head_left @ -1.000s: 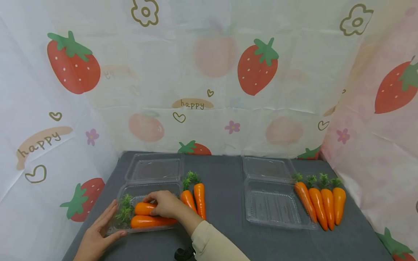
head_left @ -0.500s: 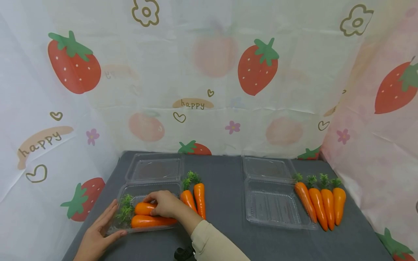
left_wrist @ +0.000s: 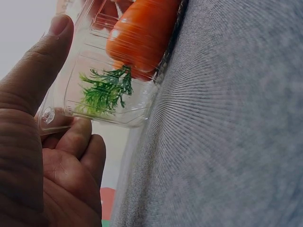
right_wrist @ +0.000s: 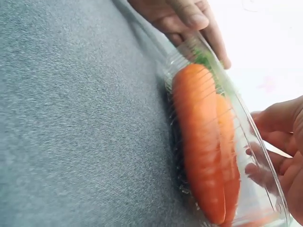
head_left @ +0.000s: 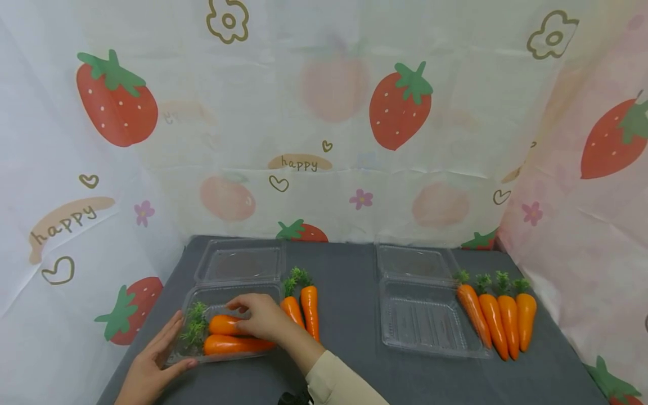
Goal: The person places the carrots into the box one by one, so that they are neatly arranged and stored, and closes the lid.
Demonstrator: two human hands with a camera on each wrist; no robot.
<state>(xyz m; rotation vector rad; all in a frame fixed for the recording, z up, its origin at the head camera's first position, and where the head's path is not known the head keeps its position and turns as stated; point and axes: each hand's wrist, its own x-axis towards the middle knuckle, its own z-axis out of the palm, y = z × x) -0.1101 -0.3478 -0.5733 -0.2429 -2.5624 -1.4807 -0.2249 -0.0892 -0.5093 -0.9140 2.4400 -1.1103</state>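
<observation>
Two carrots lie in the left tray, more wait outside

The work in hand looks like filling clear trays with carrots, and the step seems to be settling the farther of this pair, nearly done. Both lie side by side, leafy tops toward the left wall.

The right hand hovers over the farther carrot with fingers loosely bent; in its wrist view they show apart from the carrots and grip nothing. The left hand is spread round the tray's near left corner, fingers along the side and thumb at the front, touching rather than clenching (presumably to steady the light plastic).

Just right of that tray, two loose carrots lie on the worktop. The next move would call for the right hand to lift clear, take one of these and lay it in the bare space at the back, clear of the folded-back lid. Farther right, a second tray holds no carrots, with a group of four carrots at its right edge.
</observation>
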